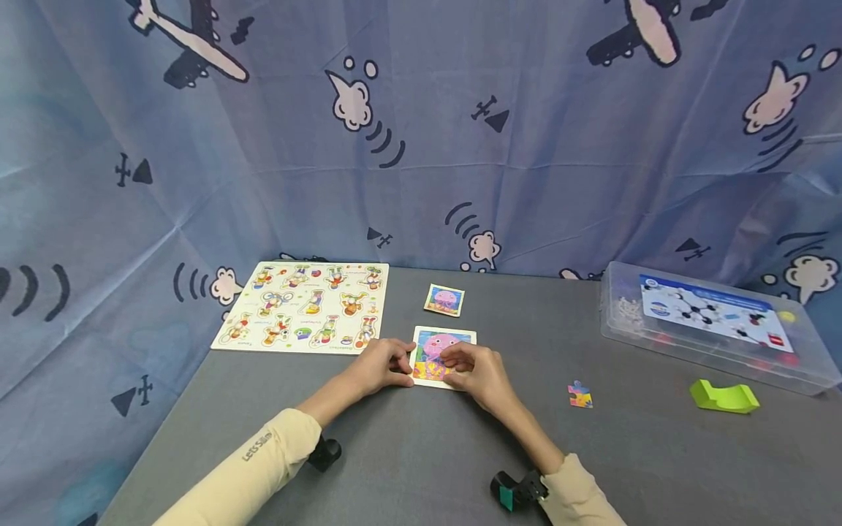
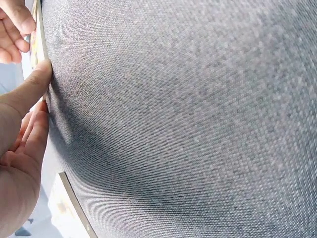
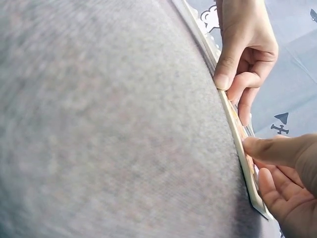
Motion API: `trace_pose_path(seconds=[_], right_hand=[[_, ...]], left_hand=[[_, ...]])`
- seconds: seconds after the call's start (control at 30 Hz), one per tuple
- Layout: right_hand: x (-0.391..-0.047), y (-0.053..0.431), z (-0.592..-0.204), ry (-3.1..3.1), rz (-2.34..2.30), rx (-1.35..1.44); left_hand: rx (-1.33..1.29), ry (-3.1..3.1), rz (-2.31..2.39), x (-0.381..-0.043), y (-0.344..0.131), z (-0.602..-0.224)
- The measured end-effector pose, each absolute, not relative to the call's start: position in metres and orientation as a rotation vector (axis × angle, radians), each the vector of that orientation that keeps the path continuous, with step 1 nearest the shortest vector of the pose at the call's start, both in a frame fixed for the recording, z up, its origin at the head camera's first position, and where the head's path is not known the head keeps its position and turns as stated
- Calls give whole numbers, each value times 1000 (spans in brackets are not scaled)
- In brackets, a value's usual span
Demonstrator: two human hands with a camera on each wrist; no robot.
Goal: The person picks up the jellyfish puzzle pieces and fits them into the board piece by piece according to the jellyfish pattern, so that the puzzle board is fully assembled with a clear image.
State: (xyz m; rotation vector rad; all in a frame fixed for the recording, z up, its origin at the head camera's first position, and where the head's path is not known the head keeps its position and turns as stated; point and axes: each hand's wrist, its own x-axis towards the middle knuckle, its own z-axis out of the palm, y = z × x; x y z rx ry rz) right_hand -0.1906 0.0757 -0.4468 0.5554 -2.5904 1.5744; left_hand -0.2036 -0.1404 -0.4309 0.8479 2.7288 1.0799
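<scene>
A square jigsaw puzzle board (image 1: 424,334) with a pink cartoon figure lies flat on the grey table. My left hand (image 1: 384,365) holds its left edge, thumb near the lower corner, as the right wrist view also shows. My right hand (image 1: 483,376) bends over the board's lower right, with thumb and fingertips pinching at a jigsaw piece in the picture. That piece is mostly hidden by the fingers. A loose jigsaw piece (image 1: 580,395), blue, yellow and pink, lies to the right of the right hand. Behind the board sits a small picture card (image 1: 444,300) with a similar pink figure.
A large cream board (image 1: 299,307) with animal figures lies at the back left. At the back right stands a clear plastic box (image 1: 723,329) with a blue label. In front of it is a lime-green curved block (image 1: 724,397). A patterned curtain (image 1: 421,183) hangs behind the table.
</scene>
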Motion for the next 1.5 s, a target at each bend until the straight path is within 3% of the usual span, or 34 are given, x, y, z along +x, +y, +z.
trace_pose_path(seconds=[0.73,1.0,1.5], right_hand=[[-196,86,-449,-2531,1851,642],[-198,129,-446,-2344,2102,586],[-175,232,-441,-2419,1922,513]], left_hand=[[830,2736,1082,-204,-139,-432],[859,2763,1039,-204,-137,-429],[820,2801,948,-201,-130,-422]])
